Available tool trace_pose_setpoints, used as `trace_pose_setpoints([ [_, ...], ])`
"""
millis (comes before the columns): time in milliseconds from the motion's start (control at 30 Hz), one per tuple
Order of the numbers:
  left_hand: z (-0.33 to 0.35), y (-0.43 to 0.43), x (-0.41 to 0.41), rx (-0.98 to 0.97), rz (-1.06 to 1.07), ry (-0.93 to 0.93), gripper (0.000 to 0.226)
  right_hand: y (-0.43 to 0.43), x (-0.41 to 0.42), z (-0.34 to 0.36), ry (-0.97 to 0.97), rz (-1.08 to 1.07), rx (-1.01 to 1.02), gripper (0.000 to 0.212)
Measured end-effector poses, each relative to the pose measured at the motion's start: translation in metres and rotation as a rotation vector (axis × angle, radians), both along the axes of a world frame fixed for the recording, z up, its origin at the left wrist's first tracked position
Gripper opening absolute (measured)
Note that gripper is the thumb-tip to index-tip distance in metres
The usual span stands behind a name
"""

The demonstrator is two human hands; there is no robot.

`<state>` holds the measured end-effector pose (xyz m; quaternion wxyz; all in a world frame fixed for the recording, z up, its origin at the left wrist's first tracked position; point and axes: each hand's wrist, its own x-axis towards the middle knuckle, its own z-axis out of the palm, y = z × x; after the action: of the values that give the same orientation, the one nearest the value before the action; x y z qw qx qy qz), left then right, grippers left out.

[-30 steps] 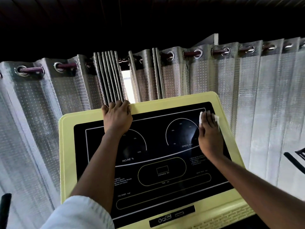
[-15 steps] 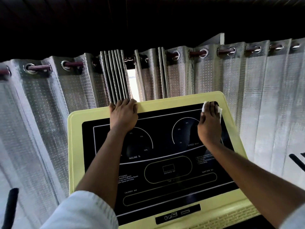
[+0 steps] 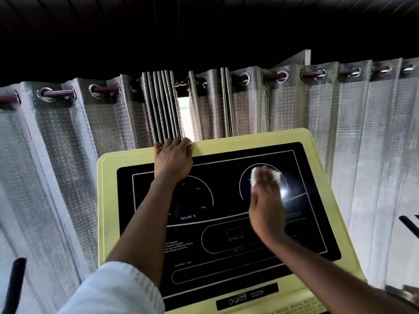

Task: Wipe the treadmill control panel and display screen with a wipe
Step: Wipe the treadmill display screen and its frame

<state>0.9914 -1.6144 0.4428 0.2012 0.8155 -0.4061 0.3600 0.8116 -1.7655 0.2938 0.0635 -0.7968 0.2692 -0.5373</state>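
Your right hand (image 3: 267,200) presses flat on the soft, limp wipe (image 3: 275,175); keep it bunched under your fingers. Your left hand (image 3: 173,158) has its grip curled over the stiff panel (image 3: 317,223) rim at 12 o'clock.

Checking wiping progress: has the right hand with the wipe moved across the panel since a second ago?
Yes. The right hand and wipe slid from the panel's top right corner toward its middle, now over the right dial arc.

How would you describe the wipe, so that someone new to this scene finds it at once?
Find the yellow console with its black panel. On the right dial, the right hand presses flat on the glass. The wipe is the small white wad peeking out under its fingers.
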Motion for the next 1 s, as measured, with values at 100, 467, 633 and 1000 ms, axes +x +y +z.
trace_pose_setpoints([
  [100,0.001,0.000,0.001,0.006,0.001,-0.001,0.035,0.001,-0.012,-0.007,0.191,0.187,-0.228,0.053],
  [467,-0.001,-0.001,0.001,0.001,0.003,-0.016,0.035,0.028,-0.001,-0.004,0.288,0.295,-0.270,0.055],
  [633,-0.001,0.005,0.003,0.038,-0.022,-0.035,0.036,-0.016,0.007,0.051,0.116,0.135,-0.070,0.053],
  [1000,-0.024,0.102,0.046,-0.366,0.203,0.054,0.033,0.010,0.025,0.061,0.105,0.157,-0.050,0.054],
])
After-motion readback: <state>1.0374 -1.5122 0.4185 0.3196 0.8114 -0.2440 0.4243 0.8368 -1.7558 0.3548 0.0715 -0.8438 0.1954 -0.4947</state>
